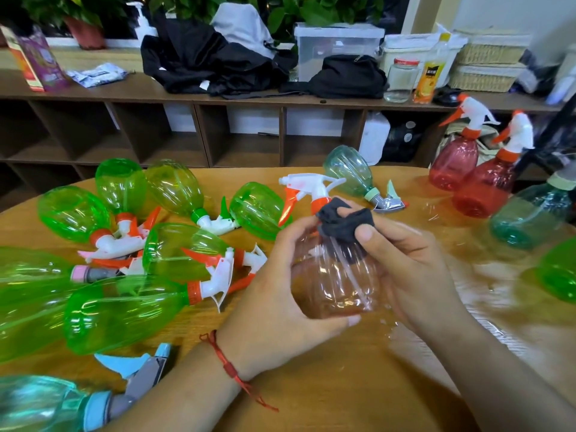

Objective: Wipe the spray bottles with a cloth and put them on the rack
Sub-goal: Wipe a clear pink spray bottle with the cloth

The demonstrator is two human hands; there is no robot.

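Note:
A clear pinkish spray bottle with a white and orange trigger head stands between my hands above the wooden table. My left hand grips its body from the left, thumb under the base. My right hand holds a dark grey cloth pressed round the bottle's shoulder and neck. Several green spray bottles lie on their sides at the left. Two red bottles stand upright at the far right, beside a teal one. No rack is clearly visible.
A teal bottle lies at the table's far middle, another at the near left corner. A green bottle sits at the right edge. Behind the table runs a brown shelf unit topped with bags, boxes, jars and baskets.

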